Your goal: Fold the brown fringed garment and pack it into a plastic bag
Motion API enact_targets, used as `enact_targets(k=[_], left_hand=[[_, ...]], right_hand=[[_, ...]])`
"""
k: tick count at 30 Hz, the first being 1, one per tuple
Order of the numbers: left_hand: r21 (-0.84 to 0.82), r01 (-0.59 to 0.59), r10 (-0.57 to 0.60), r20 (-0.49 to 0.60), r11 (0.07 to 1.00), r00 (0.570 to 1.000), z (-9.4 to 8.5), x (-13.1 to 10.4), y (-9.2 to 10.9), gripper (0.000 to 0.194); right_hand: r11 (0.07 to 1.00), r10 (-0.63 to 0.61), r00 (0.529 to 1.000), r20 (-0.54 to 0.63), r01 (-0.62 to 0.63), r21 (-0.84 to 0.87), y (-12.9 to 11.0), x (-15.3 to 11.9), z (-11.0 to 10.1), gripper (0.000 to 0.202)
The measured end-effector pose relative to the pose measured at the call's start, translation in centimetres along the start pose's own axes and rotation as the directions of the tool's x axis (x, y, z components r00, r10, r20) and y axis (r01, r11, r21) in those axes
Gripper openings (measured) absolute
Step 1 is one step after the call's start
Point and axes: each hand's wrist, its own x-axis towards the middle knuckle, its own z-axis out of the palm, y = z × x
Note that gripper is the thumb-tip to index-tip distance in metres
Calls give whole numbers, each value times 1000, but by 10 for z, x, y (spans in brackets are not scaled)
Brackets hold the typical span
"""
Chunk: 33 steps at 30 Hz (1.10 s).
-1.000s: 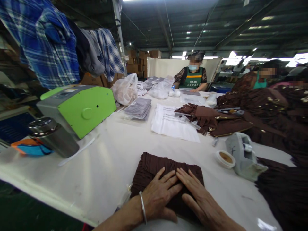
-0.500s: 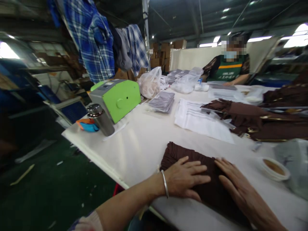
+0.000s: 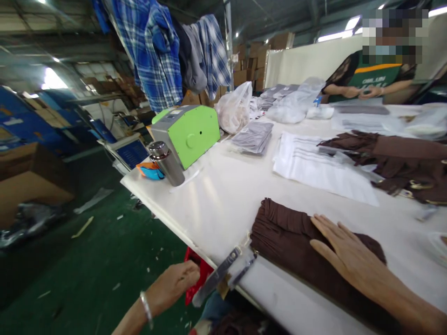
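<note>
A folded dark brown garment [image 3: 286,232] with a gathered edge lies along the near side of the white table [image 3: 223,200]. My right hand [image 3: 344,251] rests flat on it, fingers stretched out. Off the table's near edge, my left hand [image 3: 176,281], with a bracelet at the wrist, is bent beside a red thing [image 3: 195,274]. Its fingertips are hidden, so whether it holds anything does not show. Between that hand and the garment, a dark strap with clear plastic [image 3: 223,270] hangs over the edge by the garment's corner.
A steel flask [image 3: 169,165] and a green-sided machine [image 3: 195,135] stand at the left. Behind are a bagged grey stack [image 3: 253,137] and white printed sheets [image 3: 310,163]. More brown garments [image 3: 401,156] lie at the right. A person [image 3: 377,79] works across the table.
My left hand has left the garment and moved left and down past the table edge. My right hand stays on the garment. The hanging strap now shows. The view has shifted left.
</note>
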Motion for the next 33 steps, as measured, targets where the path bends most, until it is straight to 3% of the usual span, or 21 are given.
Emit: enact_targets(k=[4, 9, 13, 15, 18, 21, 24, 26, 28, 31, 33], left_hand=[[-327, -58, 107, 132, 943, 986, 27, 3, -6, 66], [-574, 93, 95, 289, 814, 952, 49, 17, 23, 62], [-783, 147, 211, 335, 604, 918, 68, 21, 52, 57], [-812, 146, 251, 338, 564, 907, 74, 23, 63, 60], [-685, 55, 219, 306, 726, 926, 77, 25, 77, 60], [-389, -39, 117, 181, 920, 977, 77, 22, 87, 50], [-240, -143, 179, 134, 960, 975, 76, 17, 93, 39], [-179, -209, 237, 156, 961, 959, 76, 14, 93, 30], [-61, -209, 214, 92, 976, 972, 77, 14, 91, 20], [186, -127, 162, -190, 974, 968, 82, 20, 86, 13], [363, -94, 211, -298, 927, 931, 87, 27, 85, 22]], right_hand=[[999, -32, 998, -50, 32, -9, -21, 3, -11, 68], [997, -58, 998, -22, 59, 40, -47, -1, -17, 65], [963, 4, 998, -59, 12, 270, -81, -16, -44, 47], [883, -20, 999, 41, -2, 470, -107, -21, -57, 38], [735, -72, 975, 211, -92, 672, -147, -21, -62, 37], [646, 38, 944, 328, -273, 713, -176, -18, -55, 44], [451, 124, 876, 465, -467, 760, -193, -15, -45, 50], [244, 127, 853, 505, -521, 818, -196, -16, -40, 52], [82, 134, 838, 529, -541, 837, -191, -19, -36, 51], [53, 148, 822, 550, -562, 825, -176, -24, -36, 47], [182, 141, 832, 537, -555, 812, -165, -26, -40, 42]])
